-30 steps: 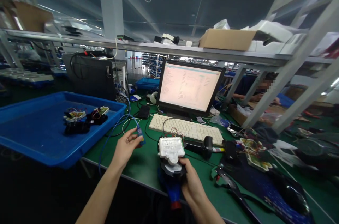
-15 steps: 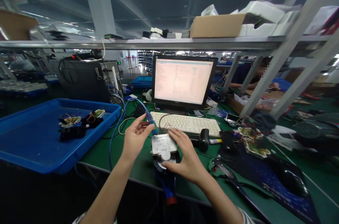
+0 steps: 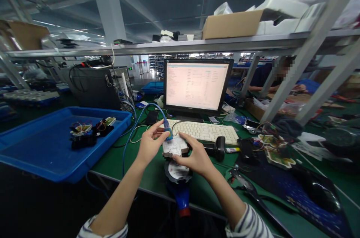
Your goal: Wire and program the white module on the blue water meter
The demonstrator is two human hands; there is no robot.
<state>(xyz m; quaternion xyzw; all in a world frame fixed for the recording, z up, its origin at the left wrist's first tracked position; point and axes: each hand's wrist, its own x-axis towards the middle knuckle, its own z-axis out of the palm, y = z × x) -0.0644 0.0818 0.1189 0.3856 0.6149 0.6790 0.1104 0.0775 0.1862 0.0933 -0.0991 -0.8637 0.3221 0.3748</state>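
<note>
My left hand [image 3: 153,142] pinches the plug [image 3: 168,130] of a blue cable at the far edge of a pale module [image 3: 174,145]. Whether the plug is seated in the module cannot be made out. The fingers and thumb of my right hand [image 3: 195,154] grip the module from its right side. Beneath and nearer to me is a dark round housing [image 3: 178,171] with a pale disc inside, on a blue body with a red end [image 3: 184,208].
A blue tray [image 3: 67,166] with wired parts stands left. Behind the hands are a keyboard [image 3: 208,132] and monitor [image 3: 195,86]. A scanner [image 3: 219,148], circuit boards [image 3: 278,151] and a black mouse [image 3: 316,187] lie right. Another person sits beyond the shelf posts.
The module has tilted and lifted off the round housing, whose pale disc now shows more. Both hands moved slightly up with it, the left still on the plug. The view shifted a little.
</note>
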